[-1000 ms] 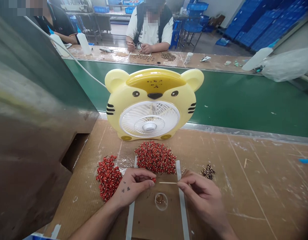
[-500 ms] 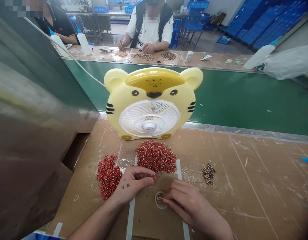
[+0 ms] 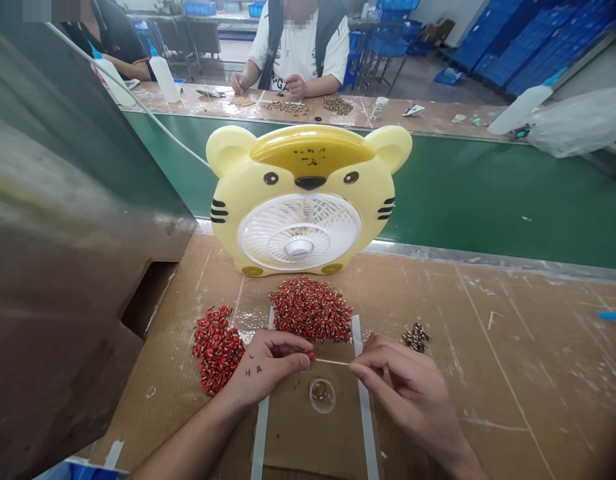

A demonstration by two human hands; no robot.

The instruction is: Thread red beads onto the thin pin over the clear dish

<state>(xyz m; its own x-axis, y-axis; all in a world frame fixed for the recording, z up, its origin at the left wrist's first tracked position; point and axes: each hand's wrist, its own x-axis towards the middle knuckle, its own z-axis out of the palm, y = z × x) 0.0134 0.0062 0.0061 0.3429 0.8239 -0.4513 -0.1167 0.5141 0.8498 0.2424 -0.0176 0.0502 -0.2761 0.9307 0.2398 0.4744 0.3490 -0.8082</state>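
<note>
Between thumb and forefinger, my left hand [image 3: 273, 367] pinches a small red piece [image 3: 311, 355], too small to name exactly. My right hand [image 3: 408, 387] is closed on a thin wooden stick, like a toothpick [image 3: 334, 362], whose tip points left and reaches the red piece or stops just beside it. Below the stick, a small round clear dish [image 3: 322, 396] sits on a brown cardboard sheet [image 3: 313, 443] taped along both sides. A large pile of red pieces [image 3: 312, 310] lies just beyond my hands, and another red pile [image 3: 215, 350] lies left of my left hand.
Behind the piles stands a yellow animal-faced fan [image 3: 301, 220]. A metal housing [image 3: 78, 267] rises at the left. Some dark small pieces [image 3: 417, 338] lie to the right. Across a green divider [image 3: 488, 200], a person [image 3: 301, 57] works at a bench with white bottles [image 3: 164, 77].
My right hand has lifted the toothpick out of the clear dish and moved it up to the red piece. My left hand keeps its pinch almost in place.
</note>
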